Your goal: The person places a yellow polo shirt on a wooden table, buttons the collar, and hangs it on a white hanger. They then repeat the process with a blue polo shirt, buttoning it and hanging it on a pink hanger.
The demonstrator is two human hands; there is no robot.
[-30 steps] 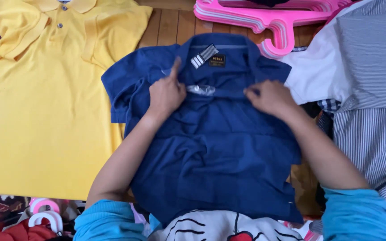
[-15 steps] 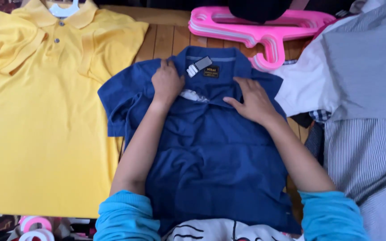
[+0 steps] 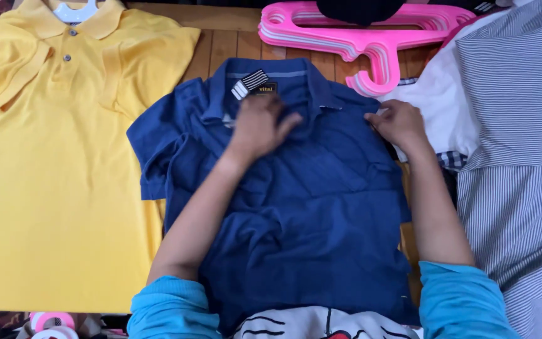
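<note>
Left hand (image 3: 260,125) lies flat, fingers spread, pressing the navy polo shirt (image 3: 296,226) just below its collar, pinning the chest so the cloth lies smooth. Right hand (image 3: 398,122) pinches the shirt's shoulder seam, tugging it outward. Both forearms reach straight ahead. Beyond the right hand: pink hangers (image 3: 371,37); left of the left hand: yellow polo (image 3: 51,188); right: striped shirt (image 3: 522,157).

A clothes shop, likely; tagged polo shirts (image 3: 296,207), stacked pink hangers (image 3: 359,37) on wood.

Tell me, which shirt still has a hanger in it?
The yellow polo shirt on the left; a white hanger sits in its collar. The blue polo shirt has none.
</note>
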